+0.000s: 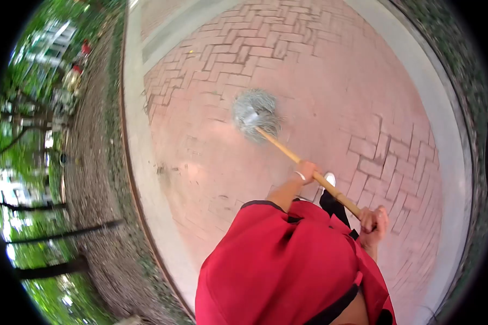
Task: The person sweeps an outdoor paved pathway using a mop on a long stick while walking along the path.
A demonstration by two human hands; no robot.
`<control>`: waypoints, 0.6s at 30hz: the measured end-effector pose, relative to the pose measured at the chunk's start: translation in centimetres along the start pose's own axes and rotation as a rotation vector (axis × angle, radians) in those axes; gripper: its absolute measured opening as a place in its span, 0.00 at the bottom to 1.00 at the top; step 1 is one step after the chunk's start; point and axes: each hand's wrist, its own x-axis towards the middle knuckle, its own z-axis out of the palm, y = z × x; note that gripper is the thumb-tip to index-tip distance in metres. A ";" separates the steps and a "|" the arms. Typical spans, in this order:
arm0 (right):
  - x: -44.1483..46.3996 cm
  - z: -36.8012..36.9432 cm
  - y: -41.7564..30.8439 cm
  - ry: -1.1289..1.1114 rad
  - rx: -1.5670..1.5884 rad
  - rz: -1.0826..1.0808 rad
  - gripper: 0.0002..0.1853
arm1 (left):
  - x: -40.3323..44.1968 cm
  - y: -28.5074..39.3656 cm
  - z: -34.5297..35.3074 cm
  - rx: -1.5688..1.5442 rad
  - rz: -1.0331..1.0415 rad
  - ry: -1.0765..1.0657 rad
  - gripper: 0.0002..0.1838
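A broom with a long bamboo handle (287, 150) runs diagonally across the brick paving. Its round head of wispy grey-green bristles (253, 103) rests on the bricks ahead of me, with a pale patch where handle and head meet. My left hand (307, 171), a white band at its wrist, is closed around the middle of the handle. Nearer my body, on the right, my right hand (373, 221) grips the upper end of the handle.
Brick paving (228, 59) lies underfoot between pale concrete borders (146, 135). Left of it are bare soil (92, 162) and several tree trunks (54, 269); greenery edges the right. A white shoe (329, 180) shows beneath the handle, and red clothing (287, 260) covers my torso.
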 end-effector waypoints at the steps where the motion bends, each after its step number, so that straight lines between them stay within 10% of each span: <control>1: 2.5 1.1 -0.4 -0.054 0.004 0.018 0.16 | 0.0 -0.7 -2.7 -0.035 -0.040 0.117 0.05; 10: 19.2 10.4 -3.9 -0.730 -0.008 0.431 0.18 | -3.4 3.8 -10.0 0.010 -0.612 0.823 0.12; 18: 19.8 23.0 12.5 -1.077 -0.185 0.921 0.10 | -11.0 1.2 -5.1 -0.297 -1.292 0.798 0.17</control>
